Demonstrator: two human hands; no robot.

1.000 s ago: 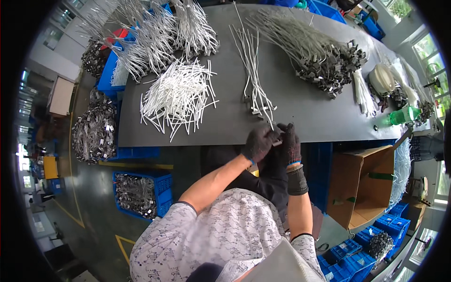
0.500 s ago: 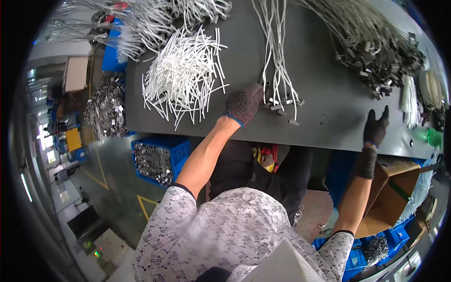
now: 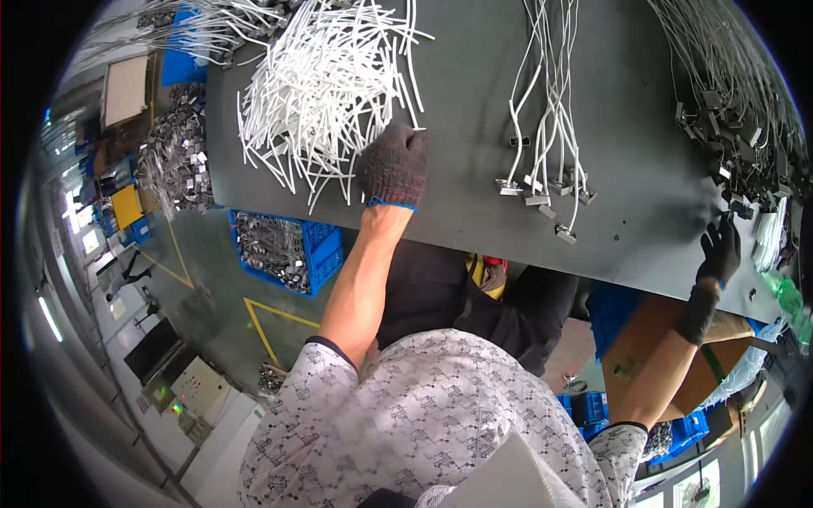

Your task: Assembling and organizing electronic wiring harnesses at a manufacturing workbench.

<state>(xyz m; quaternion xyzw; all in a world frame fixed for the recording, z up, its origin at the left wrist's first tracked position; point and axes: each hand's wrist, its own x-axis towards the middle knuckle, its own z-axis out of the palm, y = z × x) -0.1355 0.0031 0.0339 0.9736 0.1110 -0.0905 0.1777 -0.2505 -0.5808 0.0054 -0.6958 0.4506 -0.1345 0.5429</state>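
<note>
My left hand (image 3: 392, 165), in a dark knitted glove, is closed at the near right edge of a heap of short white tubes (image 3: 326, 97). A white tube end shows by its thumb, but what the fingers hold is hidden. My right hand (image 3: 721, 250), gloved too, reaches with fingers apart to the near edge of a pile of cables with metal connectors (image 3: 735, 161) at the right. Between the hands lies a small bunch of white cables (image 3: 555, 110), their metal-ended connectors (image 3: 542, 199) toward me.
The grey table (image 3: 474, 195) ends just before my lap. Below its left side stands a blue crate (image 3: 322, 254) of metal parts. An open cardboard box (image 3: 635, 339) stands under the right side. White strands (image 3: 771, 233) and green plastic (image 3: 789, 292) lie at the far right.
My left hand has moved left from the small cable bunch to the white tubes and closed. My right hand has moved right, up to the connector pile. The view has shifted.
</note>
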